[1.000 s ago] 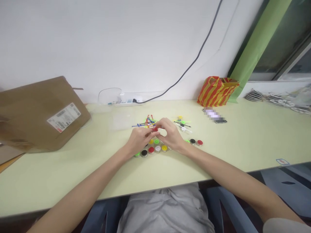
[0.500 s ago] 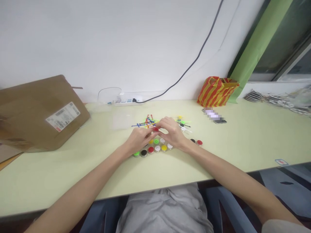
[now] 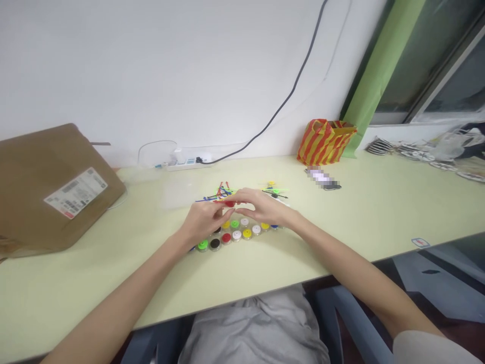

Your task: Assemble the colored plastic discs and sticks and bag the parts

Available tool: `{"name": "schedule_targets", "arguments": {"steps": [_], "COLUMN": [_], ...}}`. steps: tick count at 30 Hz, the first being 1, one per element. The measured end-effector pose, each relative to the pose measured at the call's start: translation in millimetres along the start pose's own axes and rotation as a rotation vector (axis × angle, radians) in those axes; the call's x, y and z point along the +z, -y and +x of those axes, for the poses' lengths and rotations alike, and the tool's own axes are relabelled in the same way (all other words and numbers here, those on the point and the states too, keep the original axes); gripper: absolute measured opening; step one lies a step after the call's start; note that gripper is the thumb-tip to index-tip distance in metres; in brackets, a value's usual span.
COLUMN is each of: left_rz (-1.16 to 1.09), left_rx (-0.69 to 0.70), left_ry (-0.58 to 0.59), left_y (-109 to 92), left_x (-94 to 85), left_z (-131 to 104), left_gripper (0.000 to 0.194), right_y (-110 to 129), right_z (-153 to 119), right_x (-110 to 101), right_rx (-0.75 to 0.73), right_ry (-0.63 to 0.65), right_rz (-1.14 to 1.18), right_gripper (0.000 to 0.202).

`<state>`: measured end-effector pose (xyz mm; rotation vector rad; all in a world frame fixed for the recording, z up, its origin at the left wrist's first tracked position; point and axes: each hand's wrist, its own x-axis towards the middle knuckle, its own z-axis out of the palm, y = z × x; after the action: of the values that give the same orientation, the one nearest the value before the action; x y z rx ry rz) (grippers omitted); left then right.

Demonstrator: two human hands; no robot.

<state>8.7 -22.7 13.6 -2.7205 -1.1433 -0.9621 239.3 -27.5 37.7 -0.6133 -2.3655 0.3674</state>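
Observation:
In front of me, both hands meet over a small red round piece (image 3: 229,203) with a thin red strip, perhaps an arrow, running alongside it. My left hand (image 3: 200,222) grips its left side with curled fingers. From the right, my right hand (image 3: 261,206) reaches over with its fingertips at the same piece, thumb below. Rows of small clear round containers with coloured caps stand beneath, among them a green cap (image 3: 203,244), a black cap (image 3: 215,243) and a yellow cap (image 3: 247,233). Behind the hands lies a pile of coloured arrow sticks (image 3: 224,191), partly hidden.
A cardboard box (image 3: 49,202) stands at the left. A power strip (image 3: 189,163) lies against the wall, with a black cable (image 3: 280,106) rising from it. At the back right are a striped bag (image 3: 322,144), a phone (image 3: 332,185) and stacked discs (image 3: 379,145).
The view has shifted slightly, so the scene sits further left. My right fingers have straightened and extended over the red piece, which stays between the hands.

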Motion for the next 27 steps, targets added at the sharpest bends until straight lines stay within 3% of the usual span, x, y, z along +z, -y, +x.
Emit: {"name": "schedule_targets", "arguments": {"steps": [7, 12, 16, 20, 27], "left_rz": [0.021, 0.046, 0.062, 0.077, 0.097], "left_rx": [0.067, 0.006, -0.016, -0.015, -0.023], "left_ry": [0.012, -0.012, 0.001, 0.022, 0.024], "left_y": [2, 3, 6, 7, 7], "left_x": [0.2, -3.9, -5.1, -5.3, -7.7], "left_z": [1, 2, 2, 2, 1], "left_gripper": [0.038, 0.034, 0.035, 0.036, 0.037], "right_y": [-1, -10, -22, -33, -43], "right_z": [6, 1, -12, -19, -21], "right_x": [2, -34, -64, -65, -58], "right_rx": [0.071, 0.218, 0.505, 0.661, 0.730], "right_ry": [-0.087, -0.148, 0.115, 0.371, 0.456], "right_rz": [-0.036, -0.117, -0.165, -0.170, -0.300], "right_gripper": [0.014, 0.011, 0.006, 0.008, 0.015]}}
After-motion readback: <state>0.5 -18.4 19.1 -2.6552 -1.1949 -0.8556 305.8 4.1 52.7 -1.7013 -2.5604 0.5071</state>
